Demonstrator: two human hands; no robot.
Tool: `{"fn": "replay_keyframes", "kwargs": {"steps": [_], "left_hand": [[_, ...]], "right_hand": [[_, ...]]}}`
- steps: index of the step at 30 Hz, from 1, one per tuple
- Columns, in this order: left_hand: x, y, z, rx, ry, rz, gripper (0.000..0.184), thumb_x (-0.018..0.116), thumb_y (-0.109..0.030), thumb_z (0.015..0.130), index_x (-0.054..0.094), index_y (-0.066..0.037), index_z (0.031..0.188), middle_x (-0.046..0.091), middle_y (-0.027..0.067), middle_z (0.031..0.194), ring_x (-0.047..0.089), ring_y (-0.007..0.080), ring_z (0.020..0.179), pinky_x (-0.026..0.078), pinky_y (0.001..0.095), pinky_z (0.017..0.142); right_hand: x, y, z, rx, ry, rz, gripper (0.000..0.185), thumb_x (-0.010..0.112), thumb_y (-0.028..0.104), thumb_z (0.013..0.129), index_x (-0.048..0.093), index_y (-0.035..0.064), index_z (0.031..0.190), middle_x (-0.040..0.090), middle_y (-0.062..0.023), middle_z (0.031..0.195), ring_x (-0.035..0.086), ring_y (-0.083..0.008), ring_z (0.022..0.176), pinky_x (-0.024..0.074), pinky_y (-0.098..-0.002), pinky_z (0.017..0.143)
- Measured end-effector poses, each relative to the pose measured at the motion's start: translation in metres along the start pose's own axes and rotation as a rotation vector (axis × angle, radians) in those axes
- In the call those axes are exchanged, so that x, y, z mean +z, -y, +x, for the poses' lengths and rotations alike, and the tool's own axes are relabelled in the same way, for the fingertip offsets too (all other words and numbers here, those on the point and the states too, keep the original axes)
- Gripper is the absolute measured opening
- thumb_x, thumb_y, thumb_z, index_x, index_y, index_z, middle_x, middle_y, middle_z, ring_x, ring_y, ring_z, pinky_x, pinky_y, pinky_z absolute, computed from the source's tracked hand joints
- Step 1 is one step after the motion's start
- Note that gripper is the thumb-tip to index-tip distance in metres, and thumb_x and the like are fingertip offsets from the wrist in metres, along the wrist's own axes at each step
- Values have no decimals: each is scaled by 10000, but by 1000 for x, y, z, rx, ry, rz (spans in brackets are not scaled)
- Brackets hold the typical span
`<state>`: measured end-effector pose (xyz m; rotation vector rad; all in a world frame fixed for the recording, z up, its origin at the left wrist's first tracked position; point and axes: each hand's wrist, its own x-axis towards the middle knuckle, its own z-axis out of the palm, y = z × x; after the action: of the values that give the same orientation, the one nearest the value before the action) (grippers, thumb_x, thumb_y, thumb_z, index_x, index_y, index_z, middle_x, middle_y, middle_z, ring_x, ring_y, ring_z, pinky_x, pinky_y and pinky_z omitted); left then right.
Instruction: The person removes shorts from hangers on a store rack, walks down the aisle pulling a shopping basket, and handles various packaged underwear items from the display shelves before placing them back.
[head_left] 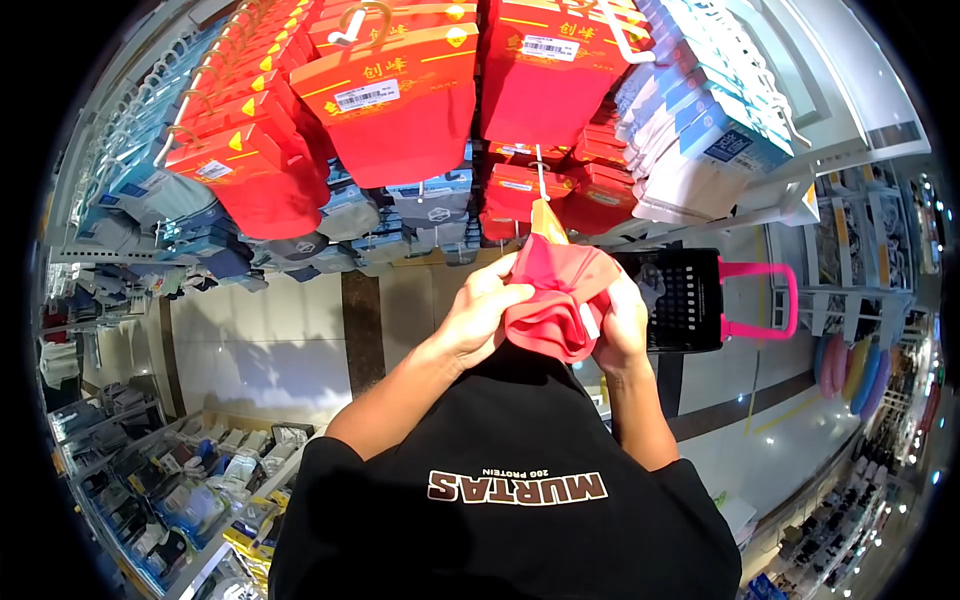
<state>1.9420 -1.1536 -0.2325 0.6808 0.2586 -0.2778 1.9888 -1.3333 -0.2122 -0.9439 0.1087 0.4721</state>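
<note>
A bunched red cloth garment (560,300) is held up in front of my chest between both hands. My left hand (480,308) grips its left side, with the thumb lying over the fabric. On the other side my right hand (624,320) is closed round the right edge, its fingertips partly hidden. A small white label shows on the cloth near that hand. Just above the garment is a gold-yellow piece (547,220), close to a white display hook (541,175); whether it is joined to the cloth I cannot tell.
Red carded garment packs (385,110) hang on hooks ahead, flanked by pale blue and white packs (700,150). A black shopping basket (680,300) with a pink handle (790,300) stands at right. Behind me on the left is a bin of packaged goods (200,480).
</note>
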Motion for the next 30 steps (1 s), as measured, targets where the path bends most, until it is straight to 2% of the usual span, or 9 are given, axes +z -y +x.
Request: {"fn": "replay_keyframes", "kwargs": {"steps": [6,9,11,15,19,21,23,25,30], "left_hand": [[7,-6,-2,-84,-10,-114,454,507,-35,959,445,36,1403,601,137,1266,618,204,1124,494,348,996],[11,-8,-4,-93,-5,-223,422,518,-147,1007,460,-2,1399,599,117,1272,606,201,1144,496,351,993],[1,1,0,-142,57,-350,404,507,-251,1036,484,-16,1365,597,110,1270,597,200,1159,499,366,989],[-5,5,2,-175,-34,-8,365,583,-206,1004,532,5,1298,628,125,1208,627,205,1105,514,351,960],[-13,11,1,32,-130,80,342,609,-154,986,544,7,1281,653,107,1170,652,200,1053,532,354,927],[-3,-1,-6,176,-94,88,340,612,-140,983,540,6,1283,645,113,1195,647,201,1070,527,357,939],[4,-19,-12,175,-46,122,357,614,-126,982,524,5,1302,630,114,1232,633,194,1102,497,351,981],[8,-30,-10,243,36,182,370,618,-125,980,516,6,1312,626,110,1238,626,188,1111,488,348,989],[27,-60,2,387,122,467,405,669,-153,958,545,5,1310,641,86,1225,590,136,1104,466,320,975]], "right_hand": [[-6,-8,1,108,-92,106,259,471,121,1013,571,-23,1203,657,-153,1149,665,-222,1015,537,-340,905],[-5,-6,-2,-51,76,-265,194,509,118,992,591,-7,1116,661,-103,1072,650,-187,957,516,-338,892],[2,7,-2,-328,411,-849,131,695,37,790,610,16,887,633,-57,911,614,-197,857,506,-343,791],[30,21,-15,-441,690,-1399,332,817,94,661,666,100,957,612,-89,959,591,-297,973,491,-387,848],[27,27,-4,-341,760,-976,296,807,85,751,691,65,1023,628,-72,1000,606,-212,967,495,-329,867],[7,27,1,-302,399,-785,361,788,48,782,648,26,1114,621,-79,1050,607,-179,959,500,-307,874],[-4,16,19,-518,35,-557,479,742,34,833,544,8,1269,589,-93,1126,585,-173,1010,498,-305,902],[9,27,28,-472,102,-401,614,713,66,883,400,-6,1406,530,-129,1286,530,-189,1178,481,-317,954],[28,37,47,-337,265,-182,357,611,88,976,509,-17,1302,626,-105,1217,597,-163,1104,478,-320,967]]}}
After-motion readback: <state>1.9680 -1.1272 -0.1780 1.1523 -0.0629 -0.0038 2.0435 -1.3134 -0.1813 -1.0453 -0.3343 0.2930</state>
